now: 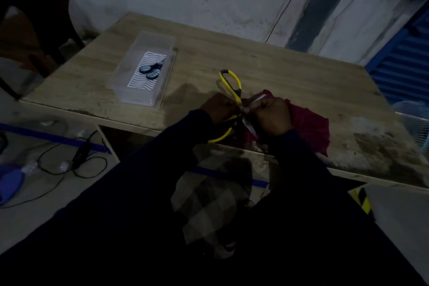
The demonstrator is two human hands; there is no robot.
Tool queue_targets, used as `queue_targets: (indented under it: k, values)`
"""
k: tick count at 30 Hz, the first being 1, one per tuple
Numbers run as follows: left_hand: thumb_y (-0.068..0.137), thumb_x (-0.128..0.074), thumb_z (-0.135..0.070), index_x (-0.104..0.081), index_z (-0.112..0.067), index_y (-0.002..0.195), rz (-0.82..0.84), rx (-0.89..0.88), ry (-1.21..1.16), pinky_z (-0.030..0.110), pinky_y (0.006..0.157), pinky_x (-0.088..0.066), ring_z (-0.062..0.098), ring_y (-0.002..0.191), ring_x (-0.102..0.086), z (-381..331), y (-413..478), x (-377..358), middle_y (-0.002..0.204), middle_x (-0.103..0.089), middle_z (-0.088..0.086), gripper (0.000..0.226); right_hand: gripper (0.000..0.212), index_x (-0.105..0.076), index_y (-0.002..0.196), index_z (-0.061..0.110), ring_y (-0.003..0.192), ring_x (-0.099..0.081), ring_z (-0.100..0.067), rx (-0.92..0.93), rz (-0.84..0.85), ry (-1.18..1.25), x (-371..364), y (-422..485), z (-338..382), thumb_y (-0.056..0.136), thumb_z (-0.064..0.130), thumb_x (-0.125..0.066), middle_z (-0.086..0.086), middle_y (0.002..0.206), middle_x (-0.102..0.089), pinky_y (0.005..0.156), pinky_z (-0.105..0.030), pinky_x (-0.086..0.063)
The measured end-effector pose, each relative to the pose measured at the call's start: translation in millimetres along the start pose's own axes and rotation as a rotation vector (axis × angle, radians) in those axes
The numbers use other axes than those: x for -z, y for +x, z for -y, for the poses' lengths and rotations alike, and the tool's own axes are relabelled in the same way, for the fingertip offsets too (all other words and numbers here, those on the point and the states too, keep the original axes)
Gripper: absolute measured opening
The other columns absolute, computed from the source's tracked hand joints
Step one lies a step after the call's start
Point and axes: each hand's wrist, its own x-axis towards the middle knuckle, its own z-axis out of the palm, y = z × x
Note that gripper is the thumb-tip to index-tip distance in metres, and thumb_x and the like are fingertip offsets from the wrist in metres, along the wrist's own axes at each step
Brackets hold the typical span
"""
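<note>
Your 2 hands together at the near edge of the table [255,58], left hand [219,107] clamped on the yellow scissors [236,90] by the handles, right hand [271,116] gripping the blade end, 1 red cloth [311,123] just beneath.

Large scissors [238,97] with yellow-and-black plastic handles and steel blades, splayed wide into an X. 1 handle loop pointing up and away, free. The other slanting down and left, past the near edge of the pale wooden table [278,72]. 2 blades spreading to the right, 1 upward, 1 downward. Gripped around the pivot by the left hand [219,109] and the right hand [271,115]. Underneath, a crumpled dark-red cloth [308,123], lying on the tabletop and reaching close to its near edge. Contact between scissors and cloth impossible to tell.
</note>
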Motion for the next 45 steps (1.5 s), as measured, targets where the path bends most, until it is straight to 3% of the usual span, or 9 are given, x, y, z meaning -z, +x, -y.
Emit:
queue_targets:
  k: [3,7,12,24,29,33,37,41,45]
  values:
    - [0.089,-0.072,-0.02,-0.071,-0.015,0.056,-0.062,-0.015,-0.06,0.028,0.057,-0.047,0.021,0.052,-0.063,4,-2,-2,0.052,-0.066,0.005,0.034,0.011,-0.069,0.067,-0.005,0.055,-0.066,-0.013,-0.089,0.076,0.096,-3,7,6,0.077,-0.003,-0.074,-0.004,0.051,-0.066,0.06,-0.029,-0.061]
    - [0.088,-0.071,-0.032,-0.071,-0.015,0.052,-0.082,-0.034,-0.137,0.036,0.059,-0.045,0.027,0.054,-0.06,6,-6,-1,0.053,-0.065,0.013,0.04,0.008,-0.076,0.074,0.001,0.054,-0.065,-0.011,-0.056,0.117,0.018,7,5,5,0.079,-0.006,-0.073,-0.005,0.057,-0.069,0.061,-0.022,-0.053]
    - [0.067,-0.072,-0.046,-0.073,0.007,0.072,-0.112,-0.032,-0.185,0.039,0.058,-0.041,0.033,0.058,-0.058,4,-9,0,0.07,-0.064,0.036,0.052,0.012,-0.077,0.077,0.002,0.062,-0.065,-0.019,-0.096,0.112,-0.058,14,4,-7,0.075,0.013,-0.082,-0.017,0.073,-0.073,0.061,-0.031,-0.053]
    - [0.086,-0.075,-0.022,-0.072,0.007,0.071,-0.071,-0.015,-0.182,0.037,0.056,-0.046,0.033,0.057,-0.062,3,-12,-4,0.064,-0.066,0.028,0.033,0.005,-0.077,0.08,0.008,0.056,-0.066,-0.004,-0.127,0.143,-0.116,34,-22,-18,0.079,0.013,-0.078,-0.001,0.069,-0.074,0.05,-0.016,-0.05]
    - [0.084,-0.074,-0.025,-0.074,0.002,0.068,-0.07,-0.009,-0.119,0.038,0.059,-0.048,0.034,0.059,-0.063,5,-10,-2,0.066,-0.068,0.029,0.032,0.008,-0.078,0.084,0.006,0.064,-0.068,-0.007,-0.11,0.157,-0.137,39,-25,-22,0.078,0.011,-0.079,-0.005,0.077,-0.076,0.062,-0.02,-0.055]
    - [0.091,-0.066,-0.016,-0.07,-0.007,0.066,-0.17,0.023,-0.137,0.024,0.054,-0.045,0.012,0.047,-0.06,2,-2,8,0.052,-0.066,0.002,0.027,0.017,-0.076,0.084,-0.001,0.073,-0.069,-0.019,-0.18,0.232,-0.204,53,-29,-35,0.073,0.011,-0.083,-0.01,0.081,-0.075,0.067,-0.026,-0.058]
    - [0.091,-0.062,0.0,-0.065,-0.007,0.06,-0.152,0.027,-0.265,0.018,0.041,-0.037,0.011,0.035,-0.051,2,-2,3,0.042,-0.057,0.001,0.032,0.007,-0.077,0.081,0.008,0.091,-0.071,-0.032,-0.303,0.076,0.057,78,-41,-56,0.076,0.013,-0.08,-0.01,0.083,-0.076,0.078,-0.035,-0.059]
    - [0.092,-0.066,-0.012,-0.071,-0.014,0.056,-0.189,0.006,-0.3,0.023,0.047,-0.037,0.018,0.039,-0.051,6,1,4,0.047,-0.06,0.006,0.036,0.003,-0.076,0.085,0.014,0.086,-0.072,-0.025,-0.252,-0.064,0.361,87,-35,-45,0.084,0.014,-0.073,-0.009,0.091,-0.076,0.076,-0.038,-0.058]
    - [0.09,-0.069,-0.018,-0.071,-0.015,0.061,-0.232,-0.006,-0.253,0.022,0.051,-0.041,0.014,0.044,-0.055,15,-3,-2,0.051,-0.064,0.004,0.03,0.008,-0.074,0.091,0.009,0.085,-0.072,-0.019,-0.206,-0.092,0.373,67,-29,-34,0.086,0.006,-0.068,-0.006,0.089,-0.076,0.073,-0.032,-0.059]
